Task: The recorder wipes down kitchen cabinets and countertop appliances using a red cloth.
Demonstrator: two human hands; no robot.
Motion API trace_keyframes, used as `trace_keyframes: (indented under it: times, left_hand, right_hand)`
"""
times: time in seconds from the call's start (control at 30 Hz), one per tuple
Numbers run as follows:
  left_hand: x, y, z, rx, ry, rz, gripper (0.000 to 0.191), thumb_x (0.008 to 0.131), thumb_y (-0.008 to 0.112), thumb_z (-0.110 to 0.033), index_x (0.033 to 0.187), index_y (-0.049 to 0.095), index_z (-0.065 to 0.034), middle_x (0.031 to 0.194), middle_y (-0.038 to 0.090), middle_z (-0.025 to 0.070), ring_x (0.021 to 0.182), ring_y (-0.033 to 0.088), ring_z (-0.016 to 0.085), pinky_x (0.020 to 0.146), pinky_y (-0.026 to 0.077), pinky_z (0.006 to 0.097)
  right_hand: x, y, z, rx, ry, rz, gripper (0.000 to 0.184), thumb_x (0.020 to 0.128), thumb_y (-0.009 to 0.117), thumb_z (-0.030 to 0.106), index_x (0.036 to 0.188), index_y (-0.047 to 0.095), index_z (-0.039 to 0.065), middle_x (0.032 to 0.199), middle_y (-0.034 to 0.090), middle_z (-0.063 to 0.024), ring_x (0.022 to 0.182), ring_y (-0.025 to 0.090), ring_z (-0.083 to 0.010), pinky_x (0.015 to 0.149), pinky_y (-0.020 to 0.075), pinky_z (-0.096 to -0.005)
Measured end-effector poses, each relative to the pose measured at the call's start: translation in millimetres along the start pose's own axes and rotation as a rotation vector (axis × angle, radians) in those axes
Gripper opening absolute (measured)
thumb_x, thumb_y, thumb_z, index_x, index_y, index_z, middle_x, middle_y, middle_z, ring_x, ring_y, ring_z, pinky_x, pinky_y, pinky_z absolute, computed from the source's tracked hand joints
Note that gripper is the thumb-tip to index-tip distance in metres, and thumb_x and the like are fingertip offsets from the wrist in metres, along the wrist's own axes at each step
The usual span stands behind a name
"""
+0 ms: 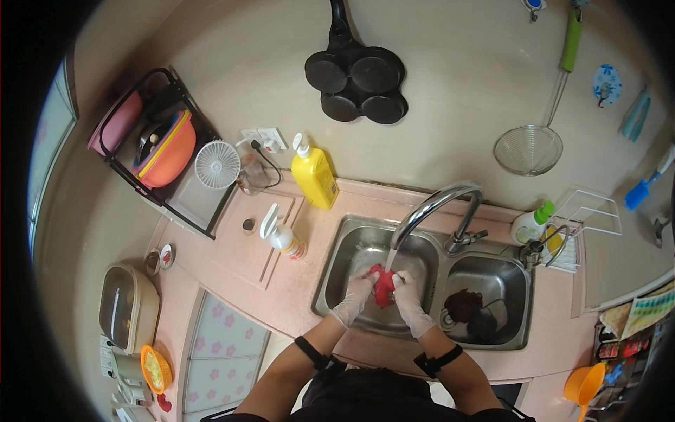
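Note:
A wet red cloth (384,290) is held between my two gloved hands over the left basin (337,264) of a double stainless steel sink. My left hand (361,290), in a thin whitish glove, grips its left side. On the other side my right hand (405,290), gloved alike, has hold of its edge. Water runs from the chrome gooseneck faucet (437,203) straight onto the cloth. The fingertips are partly hidden by the cloth's folds.
In the right basin (509,279) lie a dark brown clump and a dark round scrubber (482,324). A white spray bottle (285,240) and a yellow pump bottle (315,176) stand left of the sink. A green-capped bottle (529,226) stands behind the right basin, beside a white wire rack (596,211).

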State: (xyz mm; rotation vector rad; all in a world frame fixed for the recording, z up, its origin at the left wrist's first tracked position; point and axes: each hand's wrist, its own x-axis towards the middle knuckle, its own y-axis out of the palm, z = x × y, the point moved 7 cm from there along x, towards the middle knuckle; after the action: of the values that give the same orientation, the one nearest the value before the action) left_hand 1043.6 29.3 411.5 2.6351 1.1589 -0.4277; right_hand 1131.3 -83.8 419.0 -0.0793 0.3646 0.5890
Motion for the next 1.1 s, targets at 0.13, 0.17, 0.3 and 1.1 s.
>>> trace_keyframes:
  times: [0.13, 0.17, 0.3, 1.1]
  left_hand:
    - [-3, 0, -20, 0.174, 0.040, -0.121, 0.026, 0.083, 0.062, -0.018, 0.104, 0.056, -0.0037, 0.088, 0.061, 0.0047, 0.072, 0.058, 0.014, 0.067, 0.048, 0.0261]
    - [-8, 3, -16, -0.022, -0.170, -0.061, 0.026, 0.083, 0.060, -0.015, 0.105, 0.056, -0.0034, 0.093, 0.060, 0.0058, 0.076, 0.058, 0.015, 0.070, 0.048, 0.0264]
    - [-9, 17, 2, -0.267, -0.315, 0.144, 0.031, 0.082, 0.060, -0.009, 0.111, 0.053, -0.0037, 0.103, 0.058, 0.0081, 0.086, 0.059, 0.017, 0.077, 0.050, 0.0280]
    - [-1, -25, -76, 0.937, 0.602, -0.124, 0.019, 0.073, 0.053, 0.006, 0.090, 0.058, -0.0023, 0.075, 0.060, 0.0097, 0.074, 0.059, 0.019, 0.068, 0.046, 0.0307]
  right_hand:
    - [2, -3, -6, -0.059, -0.078, -0.001, 0.010, 0.087, 0.051, 0.013, 0.090, 0.056, 0.004, 0.081, 0.056, -0.0033, 0.067, 0.050, -0.0098, 0.058, 0.0424, -0.0260]
    - [1, -2, -1, -0.050, -0.110, 0.017, 0.009, 0.086, 0.052, 0.011, 0.090, 0.056, 0.004, 0.081, 0.056, -0.0030, 0.067, 0.050, -0.0097, 0.059, 0.0425, -0.0257]
    - [-10, 2, 23, 0.056, -0.110, 0.097, 0.013, 0.081, 0.058, 0.008, 0.092, 0.055, 0.001, 0.082, 0.061, -0.0077, 0.074, 0.056, -0.0144, 0.069, 0.0447, -0.0270]
    - [-12, 3, 95, -0.040, -0.294, 0.330, 0.009, 0.083, 0.052, 0.004, 0.091, 0.056, 0.001, 0.079, 0.053, 0.0002, 0.074, 0.049, -0.0079, 0.068, 0.0409, -0.0224]
